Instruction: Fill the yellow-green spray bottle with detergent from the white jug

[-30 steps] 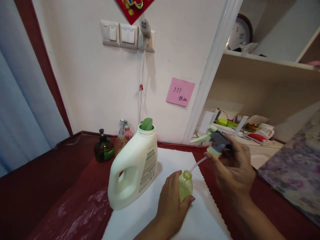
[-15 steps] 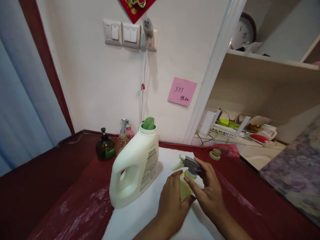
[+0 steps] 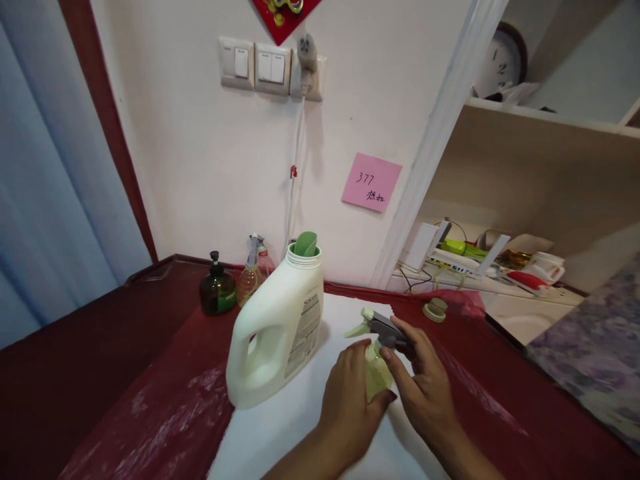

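Note:
My left hand [image 3: 349,393] is wrapped round the pale yellow-green body of a small spray bottle [image 3: 376,375]. Fingers of my right hand [image 3: 425,380] grip the bottle's grey trigger spray head [image 3: 386,328], whose pale nozzle points left. The thumb covers part of the neck, so I cannot tell whether the head is seated there. Left of my hands stands a large white detergent jug [image 3: 280,333], upright and uncapped, with a green spout [image 3: 306,245] in its mouth. A white sheet [image 3: 280,440] lies beneath.
A dark green pump bottle [image 3: 218,293] and two other spray bottles [image 3: 249,283] stand against the wall at back left. To the right a greenish cap [image 3: 435,309] rests on the red-covered table [image 3: 480,373]. Shelves [image 3: 550,120] with assorted items rise at the right.
The view has shifted slightly, so the surroundings appear farther right. Both hands keep their hold on the spray bottle and its head, with only slight finger movement at the neck.

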